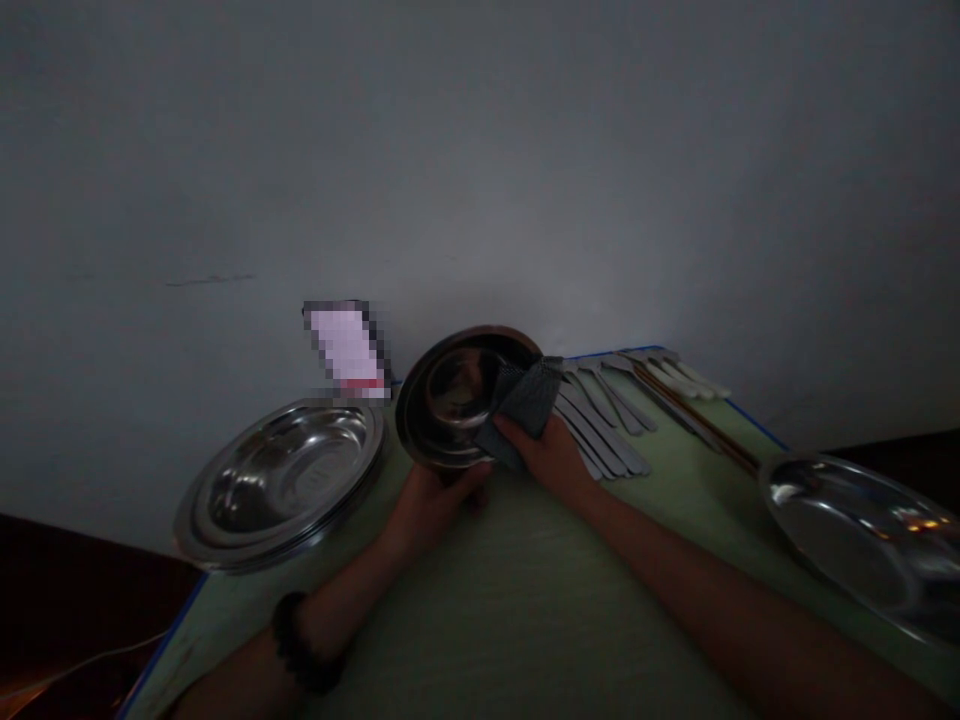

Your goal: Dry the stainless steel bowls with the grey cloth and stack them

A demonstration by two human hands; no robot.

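Forearms [697,580] reach forward, hands [551,460] [427,505] holding cloth [529,395] and the metal bowl's [424,425] near side.

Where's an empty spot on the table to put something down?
Between the left arm and right arm, in front of the held bowl, the table is bare. A smaller bare patch lies between the right arm, the cutlery and the shiny dish. It's crowded at the left stack of bowls and around the cutlery and chopsticks.
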